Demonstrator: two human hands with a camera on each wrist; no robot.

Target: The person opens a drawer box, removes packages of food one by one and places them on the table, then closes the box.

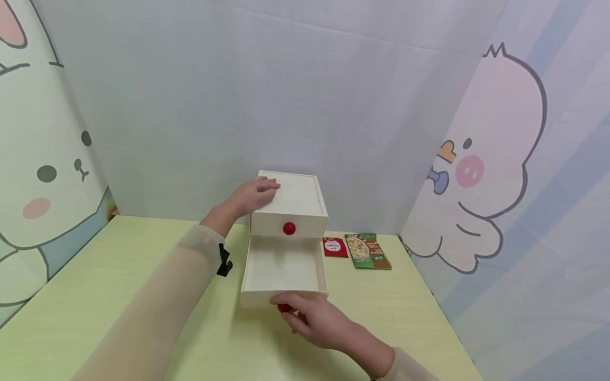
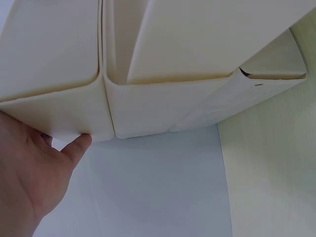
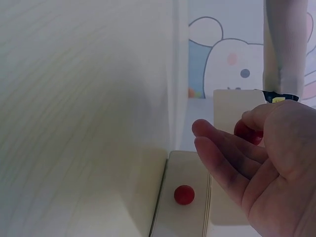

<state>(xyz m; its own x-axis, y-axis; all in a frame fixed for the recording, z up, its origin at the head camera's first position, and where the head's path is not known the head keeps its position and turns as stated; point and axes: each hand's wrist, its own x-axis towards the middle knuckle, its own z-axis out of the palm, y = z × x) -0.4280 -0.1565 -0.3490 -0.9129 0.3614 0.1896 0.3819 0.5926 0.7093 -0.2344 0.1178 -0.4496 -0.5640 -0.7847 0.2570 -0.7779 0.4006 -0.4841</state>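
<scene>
A white cabinet (image 1: 297, 194) with three stacked drawers stands at the back of the table. Its middle drawer (image 1: 257, 299) is pulled far out, showing a bare white floor. My right hand (image 1: 318, 320) holds that drawer's round red knob (image 3: 248, 132) between thumb and fingers. On the left part of the cabinet top rests my left hand (image 1: 253, 196), fingers spread over it and the thumb (image 2: 79, 147) at the cabinet's side. The top drawer (image 1: 268, 225), with a red knob (image 1: 289, 228), is closed. Low down in the right wrist view, the bottom drawer (image 3: 180, 170) is closed too.
Right of the cabinet lie a small red packet (image 1: 335, 247) and a green and brown food pouch (image 1: 368, 252). Grey cloth (image 1: 295, 95) hangs close behind, with cartoon-printed curtains at both sides of the pale yellow-green table (image 1: 391, 312).
</scene>
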